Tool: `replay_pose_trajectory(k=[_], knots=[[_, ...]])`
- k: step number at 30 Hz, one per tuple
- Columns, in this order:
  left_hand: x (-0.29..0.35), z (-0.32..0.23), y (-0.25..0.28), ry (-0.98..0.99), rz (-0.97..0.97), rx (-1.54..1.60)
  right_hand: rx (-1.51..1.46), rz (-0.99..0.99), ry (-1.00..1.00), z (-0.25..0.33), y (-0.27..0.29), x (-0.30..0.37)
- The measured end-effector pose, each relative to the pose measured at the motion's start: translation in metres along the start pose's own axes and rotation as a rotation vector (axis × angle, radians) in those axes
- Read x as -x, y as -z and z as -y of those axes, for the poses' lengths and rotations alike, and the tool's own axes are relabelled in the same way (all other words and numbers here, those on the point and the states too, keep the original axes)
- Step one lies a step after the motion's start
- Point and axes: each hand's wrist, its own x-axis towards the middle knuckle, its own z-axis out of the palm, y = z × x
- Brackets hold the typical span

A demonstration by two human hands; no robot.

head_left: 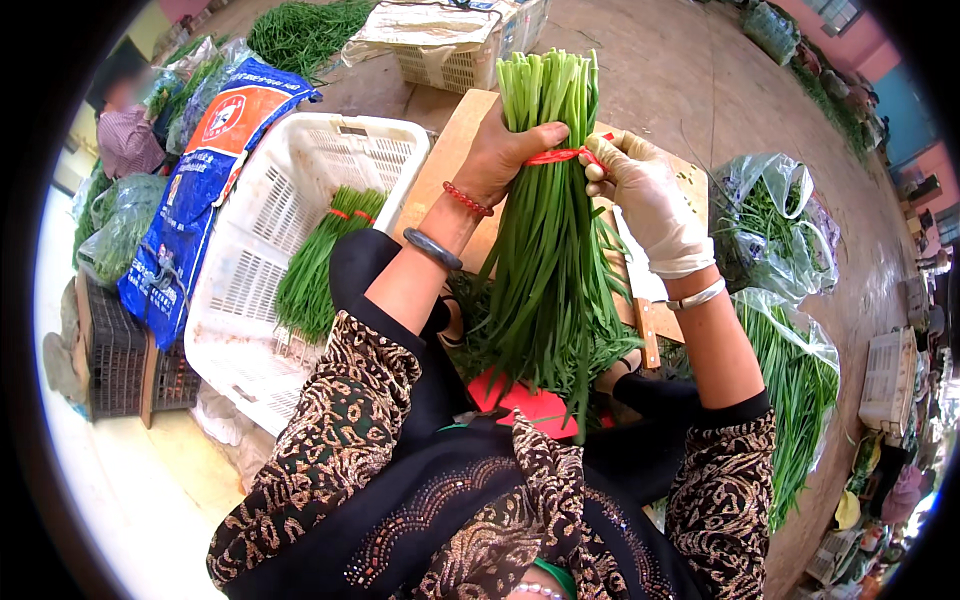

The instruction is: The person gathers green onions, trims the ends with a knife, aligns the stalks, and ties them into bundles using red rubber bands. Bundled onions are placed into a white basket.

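A thick bunch of garlic chives [545, 235] stands upright in front of me, pale cut ends up and green leaves hanging down. My left hand [500, 152] is closed around its left side, near the top. A red tie [556, 156] circles the bunch at thumb height. My right hand [650, 195], in a white glove, pinches the tie's end at the right side of the bunch. Behind lies a wooden board [462, 135]. On its right part rests a knife [648, 330] with a wooden handle, its blade partly hidden by my right hand.
Left of me, a white plastic crate [395, 150] holds tied chives [325, 262]. Beside it lean a blue and orange sack [205, 165] and a seated person [128, 140]. Bagged chives [790, 400] lie at right, another crate [455, 68] at the back.
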Motion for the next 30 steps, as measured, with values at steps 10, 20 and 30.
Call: replay_pose_trajectory(k=[10,20,30], knots=[[0.006,0.004,0.009,0.029,-0.026,0.073,0.759,0.272,0.345,0.034,0.000,0.011],[0.009,0.005,0.009,0.132,0.052,0.174,1.502,0.216,0.971,0.042,0.005,0.004],[0.013,0.007,0.007,0.189,0.047,0.189,1.700,0.216,1.176,0.045,-0.004,-0.002]])
